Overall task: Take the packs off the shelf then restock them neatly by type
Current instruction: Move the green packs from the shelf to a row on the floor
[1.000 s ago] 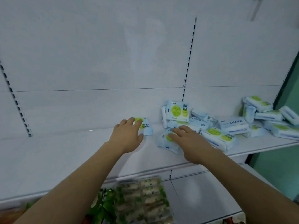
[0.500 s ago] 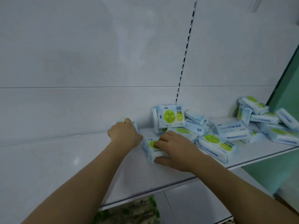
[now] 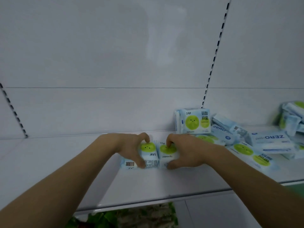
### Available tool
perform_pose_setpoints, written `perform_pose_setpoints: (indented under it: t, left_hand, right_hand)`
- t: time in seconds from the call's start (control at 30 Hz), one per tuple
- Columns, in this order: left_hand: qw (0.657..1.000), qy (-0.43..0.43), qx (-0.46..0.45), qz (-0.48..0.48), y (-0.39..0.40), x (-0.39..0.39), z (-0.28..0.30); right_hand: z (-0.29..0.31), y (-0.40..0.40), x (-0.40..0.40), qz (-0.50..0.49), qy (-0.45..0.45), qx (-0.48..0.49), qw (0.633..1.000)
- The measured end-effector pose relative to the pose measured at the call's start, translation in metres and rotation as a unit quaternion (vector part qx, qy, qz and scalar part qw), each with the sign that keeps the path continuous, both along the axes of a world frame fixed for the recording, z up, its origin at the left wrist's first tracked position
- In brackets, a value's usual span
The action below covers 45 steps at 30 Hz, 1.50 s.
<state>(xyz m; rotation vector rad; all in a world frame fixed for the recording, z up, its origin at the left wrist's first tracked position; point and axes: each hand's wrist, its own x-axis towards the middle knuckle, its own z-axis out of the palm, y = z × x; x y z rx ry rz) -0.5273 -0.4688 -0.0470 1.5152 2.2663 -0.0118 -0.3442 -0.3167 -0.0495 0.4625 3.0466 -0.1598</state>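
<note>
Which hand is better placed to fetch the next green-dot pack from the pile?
The right hand, probably. It grips a pack nearest the pile, which lies to its right on the shelf. The left hand holds the other pack, farther away.

A glossy white back panel rises behind the white shelf, crossed by a horizontal seam. Two slotted uprights run up it. Green leafy goods sit below, near.

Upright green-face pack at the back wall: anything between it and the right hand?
Head view: bare white shelf only. The upright green-face pack stands just behind the right hand, which grips a smaller pack.
</note>
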Motion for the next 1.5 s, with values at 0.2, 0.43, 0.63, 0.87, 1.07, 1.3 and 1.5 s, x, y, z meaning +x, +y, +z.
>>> perform_pose_setpoints:
  t: [0.2, 0.43, 0.63, 0.87, 1.07, 1.3, 1.5]
  left_hand:
    - [0.999, 0.043, 0.023, -0.008, 0.004, 0.006, -0.012]
    - [0.993, 0.099, 0.067, 0.012, -0.008, 0.020, -0.009]
    - [0.984, 0.111, 0.127, 0.064, -0.037, 0.038, 0.013]
    - [0.966, 0.161, 0.131, 0.154, -0.117, 0.064, 0.013]
    - [0.932, 0.194, 0.148, 0.267, -0.249, 0.083, 0.019]
    - [0.878, 0.223, 0.123, 0.404, -0.420, 0.115, 0.004]
    - [0.839, 0.177, 0.090, 0.506, -0.540, 0.148, -0.041]
  right_hand:
    - [0.009, -0.005, -0.003, -0.010, -0.080, -0.025, 0.996]
    - [0.010, -0.013, -0.001, 0.019, -0.013, 0.010, 1.000]
    - [0.018, -0.022, 0.007, 0.099, 0.058, 0.020, 0.993]
    - [0.021, -0.069, -0.005, 0.201, 0.118, 0.086, 0.969]
    - [0.027, -0.173, -0.048, 0.304, 0.140, 0.080, 0.939]
    - [0.020, -0.345, -0.083, 0.435, 0.149, 0.079, 0.885]
    - [-0.034, -0.478, -0.100, 0.526, 0.146, 0.064, 0.836]
